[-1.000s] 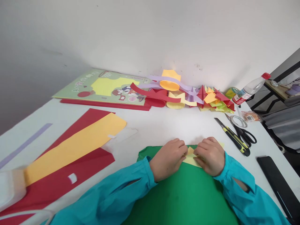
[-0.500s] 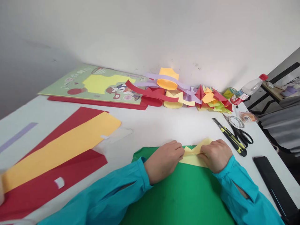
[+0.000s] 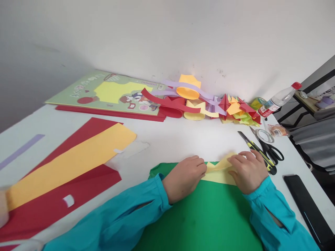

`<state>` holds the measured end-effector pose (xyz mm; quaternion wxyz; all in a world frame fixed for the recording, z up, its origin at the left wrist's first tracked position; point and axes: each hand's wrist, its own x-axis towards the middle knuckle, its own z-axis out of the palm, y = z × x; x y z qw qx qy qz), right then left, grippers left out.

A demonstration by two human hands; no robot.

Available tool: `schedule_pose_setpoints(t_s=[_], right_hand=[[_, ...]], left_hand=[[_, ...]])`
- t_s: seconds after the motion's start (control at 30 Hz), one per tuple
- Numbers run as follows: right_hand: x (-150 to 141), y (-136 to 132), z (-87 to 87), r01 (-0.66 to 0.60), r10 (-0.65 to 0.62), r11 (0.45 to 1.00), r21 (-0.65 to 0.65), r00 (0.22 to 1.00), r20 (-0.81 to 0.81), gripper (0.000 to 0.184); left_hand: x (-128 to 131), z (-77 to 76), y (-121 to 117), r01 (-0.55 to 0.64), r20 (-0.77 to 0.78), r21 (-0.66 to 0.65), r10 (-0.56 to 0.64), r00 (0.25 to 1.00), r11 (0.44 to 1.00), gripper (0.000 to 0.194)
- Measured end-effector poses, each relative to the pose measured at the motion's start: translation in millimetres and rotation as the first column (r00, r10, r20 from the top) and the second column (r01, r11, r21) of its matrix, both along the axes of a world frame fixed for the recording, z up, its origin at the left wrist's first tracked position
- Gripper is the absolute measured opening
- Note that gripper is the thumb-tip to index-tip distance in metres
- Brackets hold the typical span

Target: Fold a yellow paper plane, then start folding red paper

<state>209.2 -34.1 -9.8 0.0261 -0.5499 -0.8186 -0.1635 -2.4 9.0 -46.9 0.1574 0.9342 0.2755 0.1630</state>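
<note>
On a large sheet of green paper, a pale yellow piece of paper lies with a folded, notched strip raised along its far edge. My left hand grips the left end of the yellow paper, fingers curled and pressed down. At the other end is my right hand, its thumb and fingers spread apart around the strip's right end without a visible pinch. Part of the yellow paper is hidden behind both hands.
Orange paper lies over red paper at left. Paper rings and folded shapes line the wall beside a patterned folder. Right: utility knife, scissors, tape roll, bottle, black flat object.
My right hand has loosened its pinch on the yellow paper, with its fingers spreading and shifting slightly right. My left hand stays on the paper. The view has moved slightly.
</note>
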Motion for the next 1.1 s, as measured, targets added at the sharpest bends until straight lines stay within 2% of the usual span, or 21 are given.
schedule_pose_setpoints(t_s=[0.17,0.37,0.5,0.6,0.7,0.87,0.97,1.1], right_hand=[[-13,3,-5.3,-0.15,0.152,0.988,0.033,0.986,-0.067,0.018],[-13,7,-11.0,-0.171,0.171,0.985,-0.007,0.985,-0.033,0.024],[-22,4,-9.9,-0.192,0.193,0.98,0.044,0.981,-0.033,0.021],[-33,4,-12.0,-0.265,0.271,0.961,0.074,0.959,-0.079,0.018],[-39,6,-16.4,-0.348,0.359,0.931,0.11,0.928,-0.101,0.024],[-36,8,-19.3,-0.366,0.379,0.923,0.119,0.919,-0.107,0.028],[-37,8,-19.5,-0.366,0.378,0.923,0.116,0.921,-0.099,0.026],[-42,7,-20.0,-0.361,0.378,0.916,0.173,0.922,-0.078,0.03]], left_hand=[[1,0.2,0,0.002,-0.032,0.027,-0.002,0.999,1.0,0.019],[0,0.9,0,0.023,-0.076,0.075,-0.017,0.997,0.997,0.017],[1,-1.0,-3,0.03,-0.084,0.154,-0.017,0.996,0.988,0.018],[2,-2.6,-4,0.047,-0.075,0.206,-0.032,0.997,0.977,0.018],[-1,-1.2,-1,0.064,-0.092,0.224,-0.044,0.995,0.973,0.017],[-13,8.8,5,0.158,-0.207,0.244,-0.108,0.972,0.957,0.015],[-17,12.9,4,0.152,-0.262,0.256,-0.083,0.961,0.955,0.015],[-17,12.2,-1,0.151,-0.268,0.309,-0.066,0.961,0.939,0.019]])
